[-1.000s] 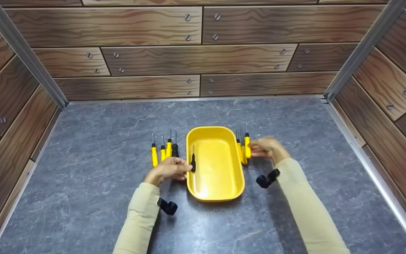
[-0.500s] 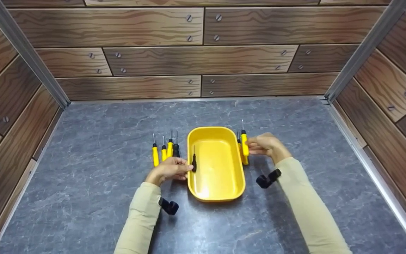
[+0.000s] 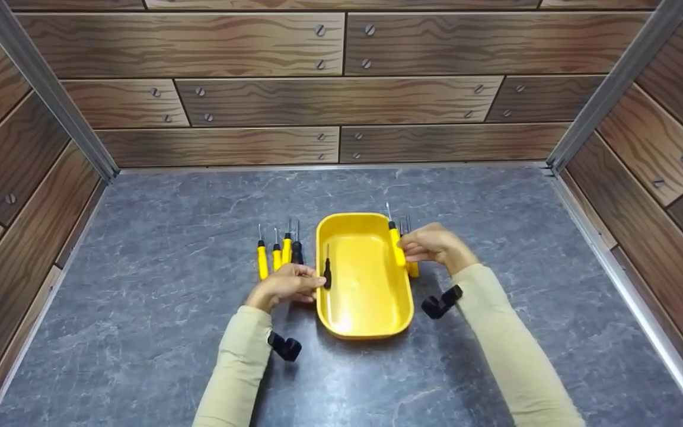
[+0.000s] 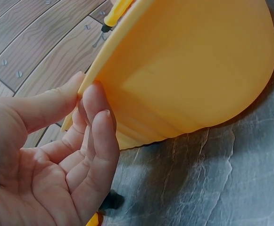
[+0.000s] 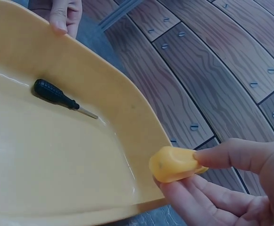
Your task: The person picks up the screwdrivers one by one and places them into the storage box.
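Note:
A yellow tray (image 3: 365,296) stands mid-table, and the left hand (image 3: 285,283) pinches its left rim between thumb and fingers, as the left wrist view also shows. Inside, along the left wall, lies a black screwdriver (image 3: 327,277); in the right wrist view the black screwdriver (image 5: 53,93) has its blade pointing away from the pinching hand. The right hand (image 3: 433,243) holds a yellow screwdriver (image 3: 396,244) by the handle over the tray's right rim, blade upward in the head view. Its yellow handle (image 5: 174,164) is between thumb and fingers in the right wrist view.
Left of the tray lie several screwdrivers, among them a yellow one (image 3: 262,261) and a black-handled one (image 3: 297,252). More yellow-handled screwdrivers (image 3: 414,270) lie against the tray's right side, partly hidden by the right hand. Wood-patterned walls (image 3: 258,101) enclose the back and sides.
The right hand has moved left with the yellow screwdriver, from beside the tray to over its right rim. The left hand keeps its pinch on the left rim.

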### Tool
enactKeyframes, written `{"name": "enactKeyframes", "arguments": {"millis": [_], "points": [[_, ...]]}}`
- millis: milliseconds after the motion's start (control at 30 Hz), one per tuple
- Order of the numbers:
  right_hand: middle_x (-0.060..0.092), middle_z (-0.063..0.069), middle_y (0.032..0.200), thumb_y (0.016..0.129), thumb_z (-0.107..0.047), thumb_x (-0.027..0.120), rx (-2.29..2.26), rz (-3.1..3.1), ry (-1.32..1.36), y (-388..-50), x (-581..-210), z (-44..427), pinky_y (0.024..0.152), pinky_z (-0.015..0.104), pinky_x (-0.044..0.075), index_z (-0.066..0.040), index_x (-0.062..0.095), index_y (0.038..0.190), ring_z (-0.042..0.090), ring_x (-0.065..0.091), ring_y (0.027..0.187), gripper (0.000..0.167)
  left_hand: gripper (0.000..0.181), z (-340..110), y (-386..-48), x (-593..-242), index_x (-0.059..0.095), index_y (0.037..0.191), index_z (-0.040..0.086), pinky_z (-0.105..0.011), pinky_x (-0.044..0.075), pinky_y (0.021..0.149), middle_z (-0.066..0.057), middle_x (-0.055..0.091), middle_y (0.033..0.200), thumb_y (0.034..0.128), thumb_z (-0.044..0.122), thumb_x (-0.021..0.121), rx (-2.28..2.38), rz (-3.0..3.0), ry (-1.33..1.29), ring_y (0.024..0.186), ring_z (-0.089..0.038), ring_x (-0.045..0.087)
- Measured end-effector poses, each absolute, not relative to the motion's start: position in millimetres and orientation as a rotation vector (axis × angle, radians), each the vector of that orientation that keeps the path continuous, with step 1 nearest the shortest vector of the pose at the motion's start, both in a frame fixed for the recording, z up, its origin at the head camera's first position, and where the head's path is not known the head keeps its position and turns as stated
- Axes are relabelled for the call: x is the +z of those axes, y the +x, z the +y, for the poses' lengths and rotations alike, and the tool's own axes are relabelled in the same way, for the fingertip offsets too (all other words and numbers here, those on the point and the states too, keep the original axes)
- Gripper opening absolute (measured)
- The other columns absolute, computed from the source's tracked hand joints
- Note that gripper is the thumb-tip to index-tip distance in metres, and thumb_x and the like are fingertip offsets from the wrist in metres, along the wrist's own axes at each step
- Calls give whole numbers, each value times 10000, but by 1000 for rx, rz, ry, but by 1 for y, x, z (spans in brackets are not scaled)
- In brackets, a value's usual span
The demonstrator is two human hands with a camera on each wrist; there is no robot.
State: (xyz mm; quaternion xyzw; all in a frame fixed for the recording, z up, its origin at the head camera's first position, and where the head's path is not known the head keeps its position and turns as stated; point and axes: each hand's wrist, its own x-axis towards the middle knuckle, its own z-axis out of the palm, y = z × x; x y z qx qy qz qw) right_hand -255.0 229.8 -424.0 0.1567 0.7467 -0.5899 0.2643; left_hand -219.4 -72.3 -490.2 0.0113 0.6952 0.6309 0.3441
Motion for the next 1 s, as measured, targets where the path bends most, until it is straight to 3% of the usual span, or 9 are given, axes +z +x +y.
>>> {"name": "enactKeyframes", "arguments": {"millis": [267,733,1000], "points": [[664,-24,626,846,-19,617,-1592,2001,401,-255,-425,224,629,189,607,16,656,977,76,663,585,141,56,-73,-219,-489,591,890,90,-170,562,603,40,616,684,918,112,633,1641,1807,-9,589,-61,582],[677,-26,632,853,-11,625,-1563,2009,391,-253,-426,218,630,181,604,113,577,1194,70,663,581,366,55,-73,-217,-489,600,914,80,-171,564,610,44,613,681,915,120,638,1638,1805,-2,591,-59,583],[673,-16,645,841,-13,639,-1560,2022,403,-255,-428,215,633,186,605,96,620,1129,83,670,588,309,59,-72,-218,-490,609,900,80,-172,566,617,39,613,691,911,126,645,1629,1819,1,596,-61,583]]}}
